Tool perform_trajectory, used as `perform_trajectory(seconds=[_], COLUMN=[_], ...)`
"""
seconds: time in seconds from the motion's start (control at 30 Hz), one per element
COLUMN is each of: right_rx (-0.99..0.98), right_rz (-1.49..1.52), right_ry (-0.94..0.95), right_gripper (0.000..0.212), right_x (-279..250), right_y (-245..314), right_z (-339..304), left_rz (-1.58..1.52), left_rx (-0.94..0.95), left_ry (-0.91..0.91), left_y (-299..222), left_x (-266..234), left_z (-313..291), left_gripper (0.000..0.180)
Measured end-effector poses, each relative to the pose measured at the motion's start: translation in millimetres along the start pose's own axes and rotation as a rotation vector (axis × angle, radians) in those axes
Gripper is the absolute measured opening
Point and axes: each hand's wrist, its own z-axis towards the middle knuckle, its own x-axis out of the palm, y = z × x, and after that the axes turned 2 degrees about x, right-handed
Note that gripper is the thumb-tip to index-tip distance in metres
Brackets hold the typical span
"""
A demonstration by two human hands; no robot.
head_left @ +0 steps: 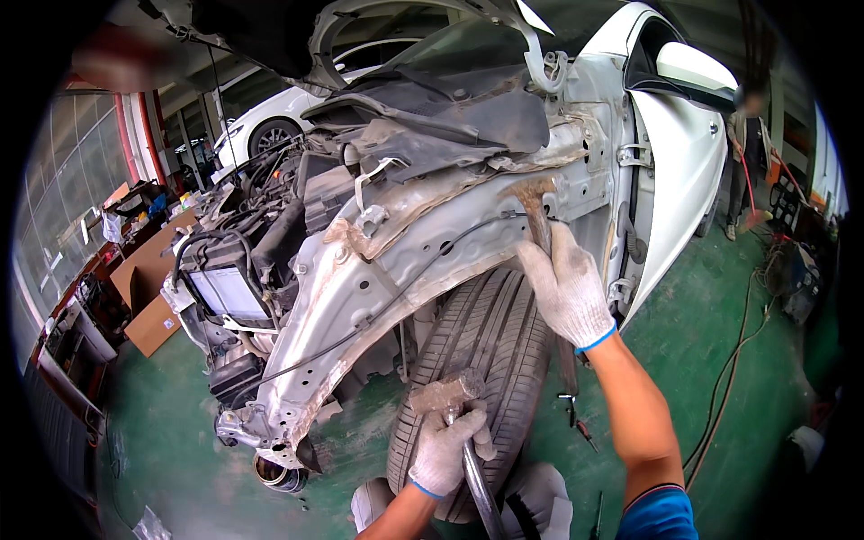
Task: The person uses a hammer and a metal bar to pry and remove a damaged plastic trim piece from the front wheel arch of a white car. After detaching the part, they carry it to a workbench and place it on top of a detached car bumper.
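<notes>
My left hand (443,453), in a white knit glove, is closed around the shaft of a sledgehammer (447,393) just below its worn, blocky head. The hammer is in front of the tyre (481,346), its shiny metal shaft slanting down to the lower edge. My right hand (573,292), gloved alike, grips a second hammer (537,216) with a rusty head and a brownish handle that runs down past the palm. This head is up at the bare inner fender panel (405,243) above the tyre; whether it touches the metal I cannot tell.
The white car's door (679,171) stands right of the panel, the exposed engine bay (288,198) left. A tin can (279,474) and small tools (579,421) lie on the green floor (666,369). Hoses (724,387) trail at right. A person (747,162) stands far right; a cardboard box (153,288) is at left.
</notes>
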Motion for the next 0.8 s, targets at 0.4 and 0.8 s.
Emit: perform_trajectory(seconds=[0.4,0.8], right_rx=[-0.029,-0.392], right_rz=[-0.072,-0.234], right_ry=[0.005,0.069], right_gripper=[0.037,0.019], right_x=[-7,-28], right_y=[-7,-89], right_z=[-3,-84], left_rz=[-0.072,-0.055], left_rx=[-0.066,-0.012], left_ry=[-0.023,0.000], left_y=[4,3], left_x=[-2,-1], left_z=[3,1], left_gripper=[0.021,0.025])
